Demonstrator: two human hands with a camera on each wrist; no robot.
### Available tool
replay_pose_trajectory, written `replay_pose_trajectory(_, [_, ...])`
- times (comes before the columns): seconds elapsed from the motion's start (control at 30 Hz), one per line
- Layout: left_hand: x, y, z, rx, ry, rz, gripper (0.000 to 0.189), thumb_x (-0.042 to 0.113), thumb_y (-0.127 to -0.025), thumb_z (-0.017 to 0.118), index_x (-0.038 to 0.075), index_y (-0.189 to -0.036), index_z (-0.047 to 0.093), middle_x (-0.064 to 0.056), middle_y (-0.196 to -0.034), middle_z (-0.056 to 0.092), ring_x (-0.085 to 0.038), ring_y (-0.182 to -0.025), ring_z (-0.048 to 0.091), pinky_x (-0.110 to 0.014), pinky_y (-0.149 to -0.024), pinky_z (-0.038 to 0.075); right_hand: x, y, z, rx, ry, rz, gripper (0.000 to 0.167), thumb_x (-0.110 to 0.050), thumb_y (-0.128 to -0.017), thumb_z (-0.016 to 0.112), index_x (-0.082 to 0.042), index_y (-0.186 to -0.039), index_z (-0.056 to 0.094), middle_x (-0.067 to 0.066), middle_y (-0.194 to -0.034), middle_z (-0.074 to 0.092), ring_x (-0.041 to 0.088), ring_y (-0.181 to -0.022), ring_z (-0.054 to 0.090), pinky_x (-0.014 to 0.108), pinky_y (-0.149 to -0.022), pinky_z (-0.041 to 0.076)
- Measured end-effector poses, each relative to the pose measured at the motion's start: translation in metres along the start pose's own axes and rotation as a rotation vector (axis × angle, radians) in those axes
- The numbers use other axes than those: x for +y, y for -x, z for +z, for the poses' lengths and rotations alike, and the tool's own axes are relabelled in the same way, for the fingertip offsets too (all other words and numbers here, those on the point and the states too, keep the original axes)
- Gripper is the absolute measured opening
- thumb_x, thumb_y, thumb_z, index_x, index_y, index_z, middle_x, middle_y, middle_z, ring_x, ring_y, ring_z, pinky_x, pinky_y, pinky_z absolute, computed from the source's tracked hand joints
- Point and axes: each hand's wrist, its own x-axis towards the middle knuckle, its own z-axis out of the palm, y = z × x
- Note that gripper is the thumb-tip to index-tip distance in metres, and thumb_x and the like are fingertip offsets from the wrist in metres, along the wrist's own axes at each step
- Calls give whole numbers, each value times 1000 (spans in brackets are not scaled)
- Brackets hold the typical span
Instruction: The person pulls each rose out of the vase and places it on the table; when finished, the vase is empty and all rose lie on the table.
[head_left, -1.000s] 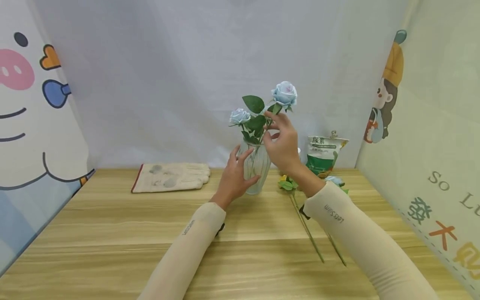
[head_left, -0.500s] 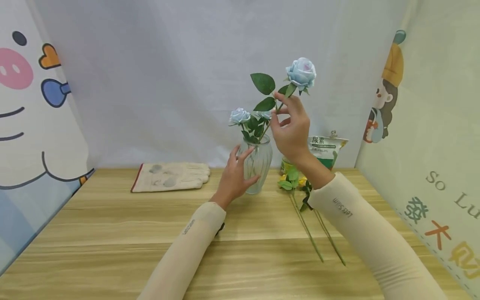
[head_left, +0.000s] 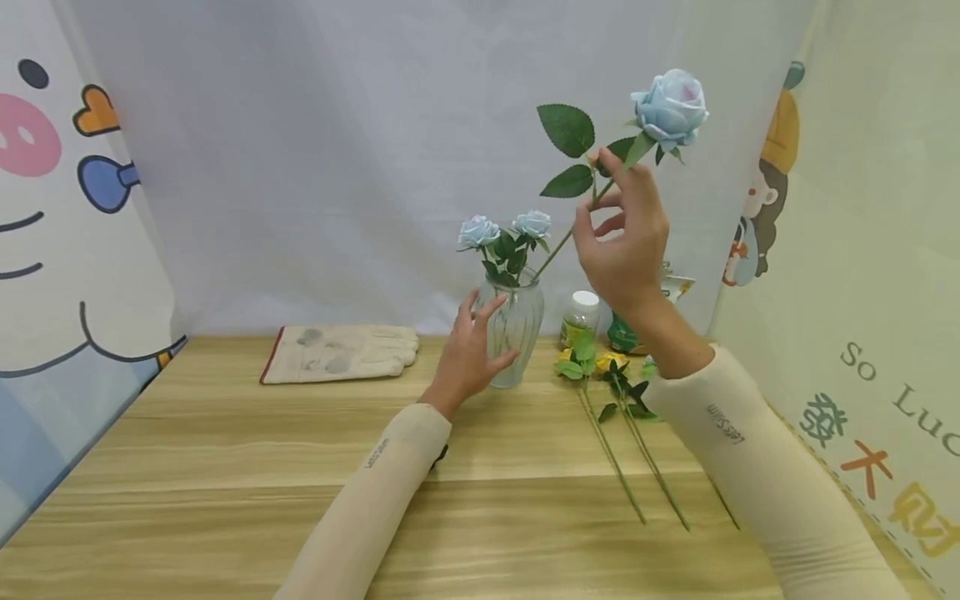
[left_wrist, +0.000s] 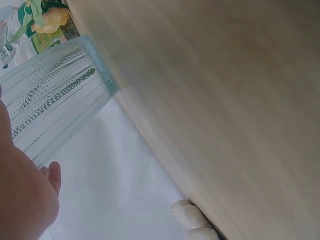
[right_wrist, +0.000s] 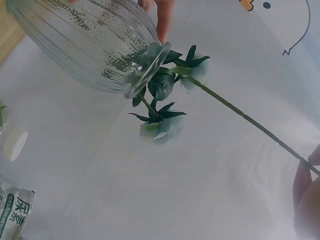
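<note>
Large pale-blue fabric-look rose [head_left: 670, 110] in R hand [head_left: 626, 229], L hand [head_left: 472, 354] on clear ribbed glass vase [head_left: 521, 333]

Rose is up & right of the vase, bloom tilted right, dark-green leaves out to the left. R thumb + fingers pinch closed on its green stem, a bit below the bloom; stem slants down to the vase mouth — can't tell if its lower end is inside the rim or in front. L fingers are spread & curved round the vase, thumb across the front, gripping the glass. Vase stands approx. upright w/ two smaller pale-blue roses [head_left: 478, 232] in its mouth. Right of it, two yellow flowers w/ long green stems [head_left: 612, 361] lie on the pale wood-grain table [head_left: 225, 467]; a third stem [head_left: 724, 503] shows by R sleeve. Behind — clear jar w/ white lid [head_left: 581, 321], then a white-and-green packet [head_left: 622, 335], mostly hidden by R wrist. Left: cream fabric glove w/ red edge [head_left: 341, 354], flat. White cloth [head_left: 337, 167] at back.
</note>
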Motion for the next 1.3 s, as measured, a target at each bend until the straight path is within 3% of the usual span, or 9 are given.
replay_pose_trajectory(0.33, [-4, 2, -3, 18, -4, -5, 92, 30, -82, 83, 28, -152, 23, -27, -156, 21, -41, -121, 52, -55, -81, 53, -7, 10, -21, -239, -45, -45, 63, 13, -77, 71, 8, -136, 52, 22, -107, 60, 25, -70, 66, 13, -57, 46])
replay_pose_trajectory(0.67, [-3, 1, -3, 37, 6, 13, 91, 29, -82, 83, 27, -152, 25, -29, -155, 22, -41, -119, 54, -54, -77, 54, -20, 35, -31, -529, -149, 96, 74, 17, -78, 72, 9, -144, 41, 23, -118, 58, 24, -79, 68, 17, -62, 52])
replay_pose_trajectory(0.93, [-3, 1, 0, 26, 1, 15, 93, 30, -82, 83, 29, -152, 22, -29, -155, 21, -42, -119, 53, -53, -79, 54, -21, 54, -36, -667, -109, 190, 66, 11, -81, 74, 5, -141, 48, 14, -96, 66, 20, -74, 68, 29, -62, 56])
replay_pose_trajectory(1.13, [-2, 1, 0, 9, 12, -1, 88, 30, -83, 82, 25, -150, 25, -28, -156, 20, -42, -120, 52, -54, -81, 53, -18, 67, -41, -796, -144, 266, 59, 6, -84, 73, 2, -139, 53, 10, -86, 69, 13, -63, 65, 28, -59, 55])
replay_pose_trajectory(1.3, [0, 0, -1, 2, 29, -36, 86, 24, -81, 83, 22, -149, 31, -26, -156, 21, -44, -122, 50, -52, -80, 54, -13, 81, -44, -962, -246, 348, 55, 4, -86, 73, 2, -137, 54, 9, -100, 70, 13, -65, 63, 27, -55, 50])
